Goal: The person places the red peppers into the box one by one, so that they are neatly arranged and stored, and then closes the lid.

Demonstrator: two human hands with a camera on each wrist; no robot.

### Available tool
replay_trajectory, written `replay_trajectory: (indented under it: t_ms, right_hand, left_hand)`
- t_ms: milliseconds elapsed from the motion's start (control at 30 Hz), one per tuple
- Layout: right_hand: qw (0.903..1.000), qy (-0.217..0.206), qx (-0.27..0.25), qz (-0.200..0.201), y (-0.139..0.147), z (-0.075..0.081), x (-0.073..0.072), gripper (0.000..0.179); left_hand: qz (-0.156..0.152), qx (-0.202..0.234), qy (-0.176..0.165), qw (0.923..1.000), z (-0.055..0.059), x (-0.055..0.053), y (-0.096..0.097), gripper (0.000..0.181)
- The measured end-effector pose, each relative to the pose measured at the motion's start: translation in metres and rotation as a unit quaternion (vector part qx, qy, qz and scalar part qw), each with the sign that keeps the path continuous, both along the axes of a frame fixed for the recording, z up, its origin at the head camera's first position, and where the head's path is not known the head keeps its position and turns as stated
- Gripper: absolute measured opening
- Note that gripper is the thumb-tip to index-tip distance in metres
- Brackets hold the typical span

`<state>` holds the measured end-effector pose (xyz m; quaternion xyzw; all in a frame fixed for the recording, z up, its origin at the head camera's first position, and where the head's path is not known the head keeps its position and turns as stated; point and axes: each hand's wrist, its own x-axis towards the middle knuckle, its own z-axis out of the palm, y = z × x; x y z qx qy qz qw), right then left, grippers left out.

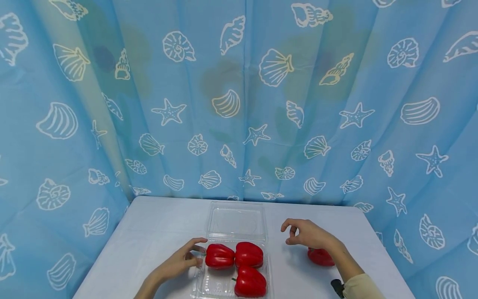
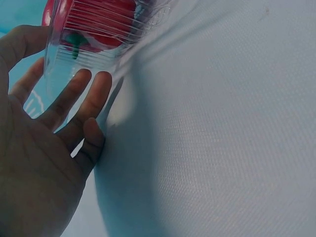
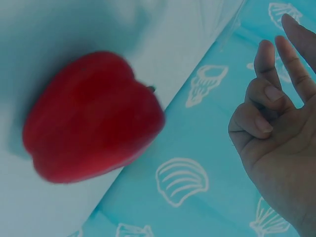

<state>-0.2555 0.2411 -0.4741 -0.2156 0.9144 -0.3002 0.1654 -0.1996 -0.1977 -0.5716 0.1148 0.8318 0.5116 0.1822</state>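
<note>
A clear plastic clamshell box lies with its lid folded back. Three red bell peppers sit in it: back left, back right and front right. At the box's left wall is my left hand, fingers spread and loosely bent, with the fingertips at the rim; the left wrist view shows the hand beside the ribbed wall. Holding nothing, my right hand hovers right of the box with some fingers bent. A fourth red bell pepper rests on the table, partly hidden by the right forearm in the head view.
The white table ends at a blue curtain with white shell and starfish prints, which surrounds the back and sides. A dark object, possibly a strap part, shows at the right sleeve.
</note>
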Motion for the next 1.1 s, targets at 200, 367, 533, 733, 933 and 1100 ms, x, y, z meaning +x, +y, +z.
replay_trajectory:
  t_ms: [200, 367, 533, 733, 933, 1100]
  right_hand:
    - [0.9995, -0.005, 0.001, -0.033, 0.018, 0.004, 0.003, 0.038]
    - [0.9981, -0.005, 0.015, -0.059, 0.032, 0.006, 0.006, 0.047]
    - [0.9967, -0.009, 0.02, -0.078, 0.046, 0.005, 0.008, 0.054]
    - [0.9955, -0.012, 0.016, -0.092, 0.068, -0.001, 0.008, 0.056]
    - [0.9927, -0.033, 0.017, -0.115, 0.088, -0.01, 0.008, 0.072]
    - [0.9896, -0.057, 0.025, -0.13, 0.098, -0.016, 0.008, 0.085]
  left_hand:
    - [0.003, -0.001, -0.008, 1.0, 0.003, 0.001, 0.0, 0.068]
    - [-0.003, 0.006, 0.002, 1.0, 0.002, 0.001, 0.0, 0.067]
    - [-0.003, 0.008, 0.008, 0.9999, 0.0, 0.0, -0.001, 0.067]
    - [-0.008, 0.015, 0.001, 0.9999, -0.003, 0.0, -0.001, 0.066]
    - [-0.011, 0.017, 0.002, 0.9998, -0.003, 0.0, -0.002, 0.066]
    - [-0.006, 0.01, 0.004, 0.9999, -0.004, -0.002, -0.002, 0.066]
